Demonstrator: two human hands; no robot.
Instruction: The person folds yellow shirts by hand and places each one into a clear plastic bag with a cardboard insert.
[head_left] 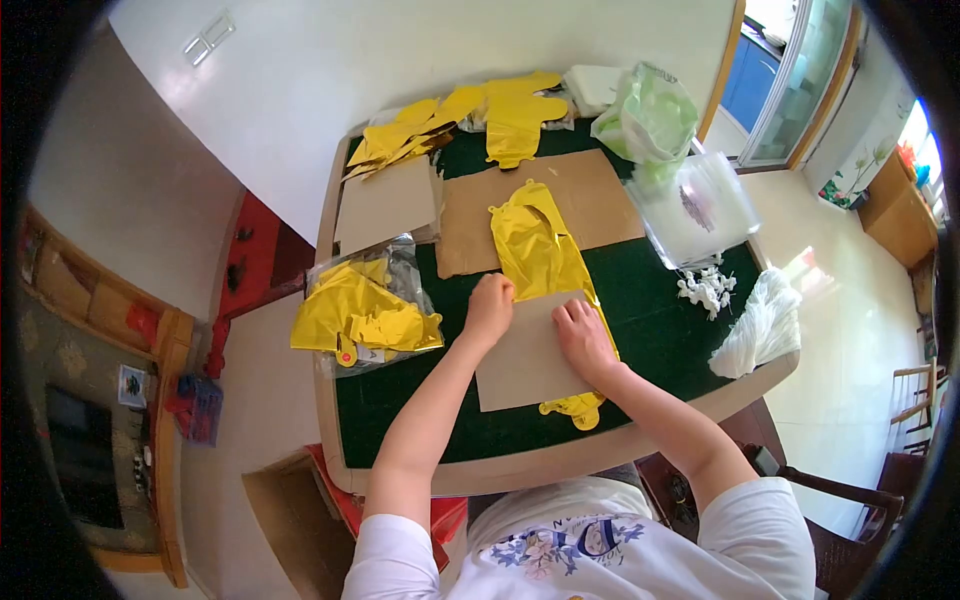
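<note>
A grey card (520,365) lies over a yellow foil sheet (540,245) in the middle of the green table. The foil shows beyond the card's far edge, along its right side and at its near right corner. My left hand (490,308) is closed at the card's far left corner, by the foil's edge; what its fingers pinch is hidden. My right hand (585,338) rests on the card's right part, fingers spread and slightly bent. Under the foil's far part lies a brown cardboard sheet (610,205).
Yellow foils (515,115) and grey cards (385,205) lie at the back. A bag of foil (365,310) is at left. At right are a green-white bag (650,115), clear bags (700,210), white ties (707,288) and a white bundle (760,325).
</note>
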